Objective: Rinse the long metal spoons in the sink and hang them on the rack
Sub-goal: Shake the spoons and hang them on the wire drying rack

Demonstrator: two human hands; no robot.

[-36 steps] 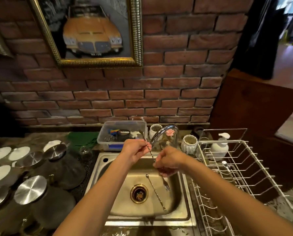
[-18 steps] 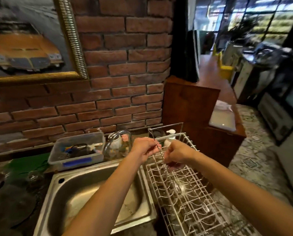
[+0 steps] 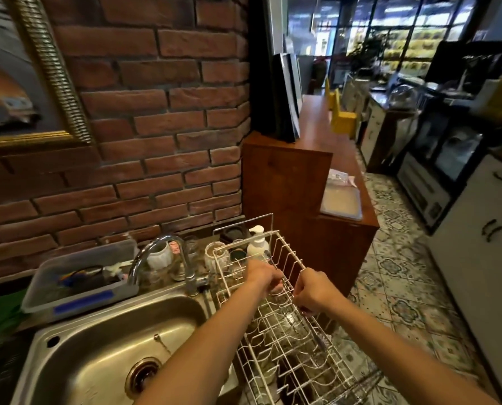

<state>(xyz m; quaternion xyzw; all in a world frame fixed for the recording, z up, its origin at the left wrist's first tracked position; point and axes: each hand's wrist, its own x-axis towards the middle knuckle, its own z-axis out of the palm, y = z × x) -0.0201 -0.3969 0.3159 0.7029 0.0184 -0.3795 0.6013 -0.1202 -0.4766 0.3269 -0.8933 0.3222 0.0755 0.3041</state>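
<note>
Both forearms reach out from the near edge over the white wire rack [image 3: 287,325], which stands right of the steel sink [image 3: 103,346]. The left hand [image 3: 263,276] is curled knuckles-up above the rack's far half; the right hand [image 3: 312,290] is curled at the rack's right rail, fingers tucked under. Whether either grips a spoon I cannot tell; the frame blurs there. One long spoon [image 3: 162,343] lies in the sink basin, beyond the drain.

No writing is readable anywhere.

A curved tap [image 3: 159,252] rises behind the sink, a lidded plastic box [image 3: 80,285] to its left, a pump bottle [image 3: 257,244] at the rack's far end. Behind stands a brick wall [image 3: 156,127] with a gilt frame [image 3: 54,68]; right, a wooden cabinet [image 3: 302,185] and patterned floor tiles [image 3: 398,273].
</note>
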